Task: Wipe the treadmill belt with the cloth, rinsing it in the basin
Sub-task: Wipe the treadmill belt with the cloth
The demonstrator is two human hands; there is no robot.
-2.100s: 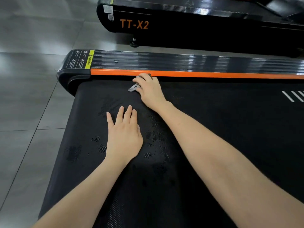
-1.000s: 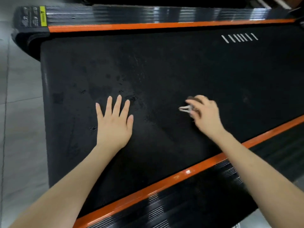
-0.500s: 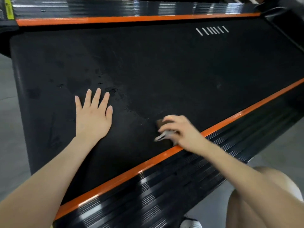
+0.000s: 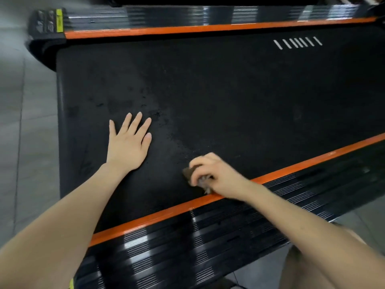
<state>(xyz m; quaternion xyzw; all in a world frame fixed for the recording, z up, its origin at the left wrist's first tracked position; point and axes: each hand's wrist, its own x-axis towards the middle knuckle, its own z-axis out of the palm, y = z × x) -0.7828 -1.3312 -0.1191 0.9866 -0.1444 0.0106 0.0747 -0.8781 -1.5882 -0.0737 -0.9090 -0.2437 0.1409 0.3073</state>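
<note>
1. Nearest the camera, a bare knee (image 4: 302,268) shows at the lower right, beside the treadmill's near side rail (image 4: 187,236), which is black, ribbed and glossy.
2. An orange strip (image 4: 166,211) runs along the inner edge of that rail, bordering the treadmill belt (image 4: 239,97).
3. The right hand (image 4: 216,174) sits just inside this strip, its fingers curled round a small bunched cloth (image 4: 188,172). The cloth is pressed against the belt, dark brown at the fingertips and greyish under the palm; it is blurred.
4. To the left and a little farther in, the left hand (image 4: 129,147) lies flat on the belt, palm down, fingers straight and slightly spread, holding nothing.
5. Beyond the left fingertips, dark damp specks (image 4: 145,101) dot the belt.
6. Farther right, a row of slanted white stripes (image 4: 298,43) is printed on the belt.
7. At the far edge run a second orange strip (image 4: 208,29) and the far side rail (image 4: 187,15), with a warning label (image 4: 50,20) at its left end.
8. Grey tiled floor (image 4: 20,122) lies off to the left.
</note>
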